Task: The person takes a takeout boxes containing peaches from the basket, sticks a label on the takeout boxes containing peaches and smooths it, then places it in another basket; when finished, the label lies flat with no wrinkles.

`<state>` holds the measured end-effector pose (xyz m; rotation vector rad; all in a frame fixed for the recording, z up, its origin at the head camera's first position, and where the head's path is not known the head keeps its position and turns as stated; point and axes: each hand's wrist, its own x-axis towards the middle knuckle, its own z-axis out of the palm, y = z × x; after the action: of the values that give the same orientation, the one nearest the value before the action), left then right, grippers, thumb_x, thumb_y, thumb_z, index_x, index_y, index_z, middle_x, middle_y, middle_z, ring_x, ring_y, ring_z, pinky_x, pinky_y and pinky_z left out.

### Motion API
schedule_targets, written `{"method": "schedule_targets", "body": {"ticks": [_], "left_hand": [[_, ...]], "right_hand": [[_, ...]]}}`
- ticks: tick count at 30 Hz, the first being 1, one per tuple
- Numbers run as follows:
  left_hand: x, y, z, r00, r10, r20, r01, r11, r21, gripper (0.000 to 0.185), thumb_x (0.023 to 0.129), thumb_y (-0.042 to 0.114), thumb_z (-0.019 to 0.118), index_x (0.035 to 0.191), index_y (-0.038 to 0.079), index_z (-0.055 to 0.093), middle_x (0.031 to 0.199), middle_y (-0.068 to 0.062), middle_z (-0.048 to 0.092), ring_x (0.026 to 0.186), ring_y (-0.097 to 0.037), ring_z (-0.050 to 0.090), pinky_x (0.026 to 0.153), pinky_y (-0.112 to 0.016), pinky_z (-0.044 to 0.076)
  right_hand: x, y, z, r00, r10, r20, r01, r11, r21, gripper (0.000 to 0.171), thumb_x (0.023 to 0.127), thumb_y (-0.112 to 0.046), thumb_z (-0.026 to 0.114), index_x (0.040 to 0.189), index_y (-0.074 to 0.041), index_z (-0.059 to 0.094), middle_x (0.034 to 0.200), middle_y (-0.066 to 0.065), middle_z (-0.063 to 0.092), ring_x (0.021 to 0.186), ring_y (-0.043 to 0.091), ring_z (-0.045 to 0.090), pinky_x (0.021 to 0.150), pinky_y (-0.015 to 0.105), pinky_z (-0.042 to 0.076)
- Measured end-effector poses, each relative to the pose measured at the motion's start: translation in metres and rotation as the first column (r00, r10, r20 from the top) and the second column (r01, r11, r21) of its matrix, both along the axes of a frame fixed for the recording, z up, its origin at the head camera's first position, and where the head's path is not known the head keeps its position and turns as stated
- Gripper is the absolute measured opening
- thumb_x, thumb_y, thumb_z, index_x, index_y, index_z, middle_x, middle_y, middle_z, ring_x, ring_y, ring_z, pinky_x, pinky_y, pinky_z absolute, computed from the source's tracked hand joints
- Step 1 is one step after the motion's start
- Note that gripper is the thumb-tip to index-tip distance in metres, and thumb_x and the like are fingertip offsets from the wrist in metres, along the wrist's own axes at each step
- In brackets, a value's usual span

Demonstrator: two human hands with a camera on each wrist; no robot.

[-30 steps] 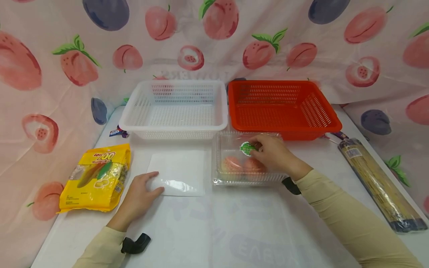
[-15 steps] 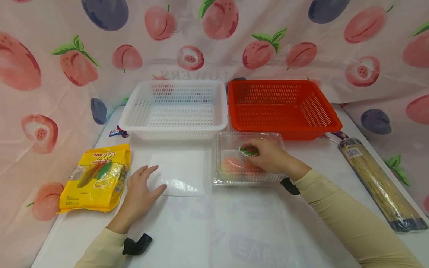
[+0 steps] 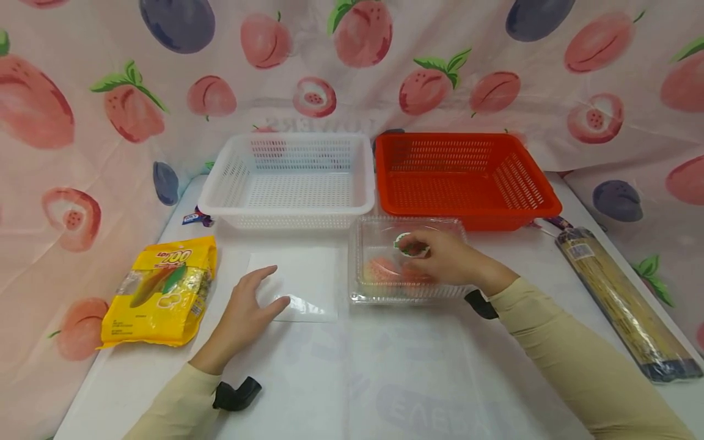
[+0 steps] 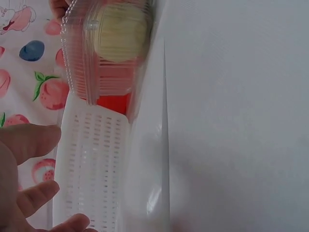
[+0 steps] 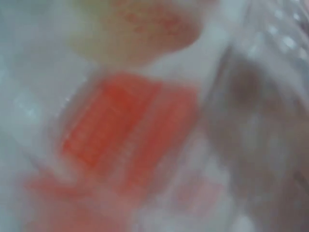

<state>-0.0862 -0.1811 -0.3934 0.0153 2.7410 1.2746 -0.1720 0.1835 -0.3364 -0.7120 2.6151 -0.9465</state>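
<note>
A clear plastic clamshell box [image 3: 363, 296] with peaches [image 3: 382, 270] inside stands near the table's middle. My right hand [image 3: 451, 260] is over its lid, the curled thumb and fingers pinching a round green-and-white sticker [image 3: 401, 239] and partly covering it. The right wrist view is blurred; it shows a peach [image 5: 140, 29] close up. My left hand [image 3: 244, 315], fingers spread and holding nothing, is over the left side of a glossy white sheet [image 3: 308, 281]. In the left wrist view the left fingers [image 4: 38, 195] are apart from the box [image 4: 79, 58].
Behind the box stand a white basket [image 3: 286, 211] and a red basket [image 3: 467, 214]. A yellow candy bag [image 3: 156, 293] lies left, a long noodle pack [image 3: 627, 305] right. A small purple wrapped item [image 3: 200, 217] is by the white basket's left corner.
My left hand has shifted right over the white sheet. The right hand stays at the lid; its fingers have moved over the sticker, covering more of it. The box has not moved.
</note>
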Motion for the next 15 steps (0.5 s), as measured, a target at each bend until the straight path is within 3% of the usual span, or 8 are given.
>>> {"method": "schedule_targets", "body": {"ticks": [8, 15], "left_hand": [[-0.01, 0.017, 0.002, 0.998, -0.055, 0.008, 0.054, 0.991, 0.121, 0.067, 0.094, 0.022, 0.07, 0.151, 0.004, 0.04, 0.154, -0.02, 0.037, 0.137, -0.04, 0.039, 0.112, -0.055, 0.033], [-0.018, 0.031, 0.002, 0.994, -0.112, -0.001, 0.11, 0.979, 0.171, 0.066, 0.094, 0.024, 0.071, 0.151, 0.007, 0.041, 0.155, -0.013, 0.04, 0.139, -0.037, 0.039, 0.113, -0.053, 0.033]], "right_hand": [[0.007, 0.016, 0.005, 1.0, -0.008, 0.003, 0.008, 0.999, -0.039, 0.034, 0.094, -0.011, 0.07, 0.126, -0.002, 0.064, 0.115, 0.007, 0.066, 0.105, 0.025, 0.06, 0.094, 0.048, 0.052], [0.02, 0.033, 0.016, 0.995, -0.099, 0.012, 0.099, 0.995, 0.02, 0.044, 0.095, -0.02, 0.069, 0.137, -0.008, 0.06, 0.123, 0.009, 0.064, 0.111, 0.027, 0.059, 0.096, 0.05, 0.051]]}}
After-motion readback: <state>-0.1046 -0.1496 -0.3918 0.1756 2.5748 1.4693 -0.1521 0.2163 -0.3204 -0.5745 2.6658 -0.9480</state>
